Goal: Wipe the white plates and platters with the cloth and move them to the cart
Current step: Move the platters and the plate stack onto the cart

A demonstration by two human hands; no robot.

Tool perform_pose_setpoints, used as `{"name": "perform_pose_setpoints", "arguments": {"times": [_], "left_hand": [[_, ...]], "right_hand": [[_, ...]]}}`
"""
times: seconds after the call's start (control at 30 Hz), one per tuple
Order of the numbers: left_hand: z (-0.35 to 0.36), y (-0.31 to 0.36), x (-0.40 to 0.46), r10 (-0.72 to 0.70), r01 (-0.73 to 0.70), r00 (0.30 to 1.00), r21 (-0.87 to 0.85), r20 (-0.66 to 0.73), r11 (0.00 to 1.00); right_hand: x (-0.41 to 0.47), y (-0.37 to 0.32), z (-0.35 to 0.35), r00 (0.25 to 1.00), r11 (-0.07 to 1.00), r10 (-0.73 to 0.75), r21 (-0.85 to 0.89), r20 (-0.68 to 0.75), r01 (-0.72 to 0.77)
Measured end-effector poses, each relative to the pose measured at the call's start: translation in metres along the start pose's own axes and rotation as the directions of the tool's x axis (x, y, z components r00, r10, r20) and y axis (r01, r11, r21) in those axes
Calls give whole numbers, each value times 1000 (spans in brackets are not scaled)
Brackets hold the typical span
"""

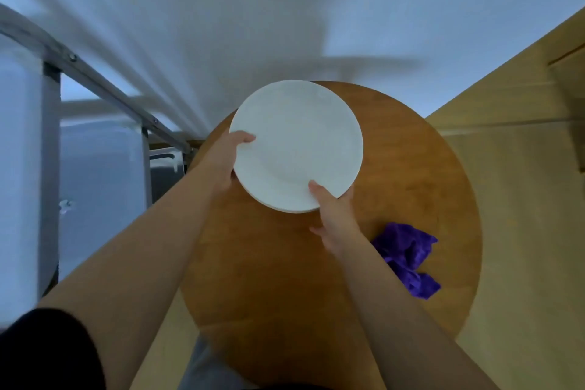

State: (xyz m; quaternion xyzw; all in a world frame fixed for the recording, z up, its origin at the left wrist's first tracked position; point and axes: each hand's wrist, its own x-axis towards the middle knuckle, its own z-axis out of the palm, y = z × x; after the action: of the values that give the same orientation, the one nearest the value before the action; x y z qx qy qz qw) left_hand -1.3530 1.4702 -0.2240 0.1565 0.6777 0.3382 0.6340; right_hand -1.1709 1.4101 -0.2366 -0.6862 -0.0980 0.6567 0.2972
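White plates point(297, 142) pinched by both hands' grip, left hand point(226, 158), right hand point(332, 212); purple cloth point(406, 258) nearby (crumpled) on table point(272, 279).

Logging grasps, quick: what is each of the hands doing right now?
Left hand: grips the left rim of the white plate.
Right hand: grips the plate's near rim.

The white plate point(297, 142) I hold looks like glazed ceramic, smooth with a soft, faintly mottled sheen rather than a hard gloss, and a second white rim of the same stuff shows just under it. Below it, the round table point(411, 174) is smooth, warm-brown wood with a low satin finish, and the purple cloth point(406, 258) lying on it is soft, crumpled, matt fabric. To my left, the cart point(104, 85) has grey metal bars with a dull brushed look and small bolts.
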Motion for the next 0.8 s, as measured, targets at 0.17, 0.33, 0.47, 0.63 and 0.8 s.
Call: {"name": "perform_pose_setpoints", "arguments": {"times": [0.17, 0.33, 0.47, 0.63, 0.8], "left_hand": [[3, -4, -2, 2, -3, 996, -4, -93, 1000], [7, -20, -15, 4, -9, 993, -39, -119, 999], [18, -54, -36, -6, -17, 990, -163, -142, 986], [48, -92, -68, -67, 8, 977, -280, -203, 960], [41, -86, -75, 46, -74, 987, -183, -153, 980]], "right_hand": [[2, -1, -4, 997, 999, -31, 37, 64, 28], [6, -10, -21, 993, 997, -68, -23, 100, 70], [11, -28, -45, 981, 983, -64, -160, 182, 94], [20, -53, -63, 978, 960, -29, -266, 206, 84], [20, -62, -66, 973, 946, -28, -309, 228, 100]]}}
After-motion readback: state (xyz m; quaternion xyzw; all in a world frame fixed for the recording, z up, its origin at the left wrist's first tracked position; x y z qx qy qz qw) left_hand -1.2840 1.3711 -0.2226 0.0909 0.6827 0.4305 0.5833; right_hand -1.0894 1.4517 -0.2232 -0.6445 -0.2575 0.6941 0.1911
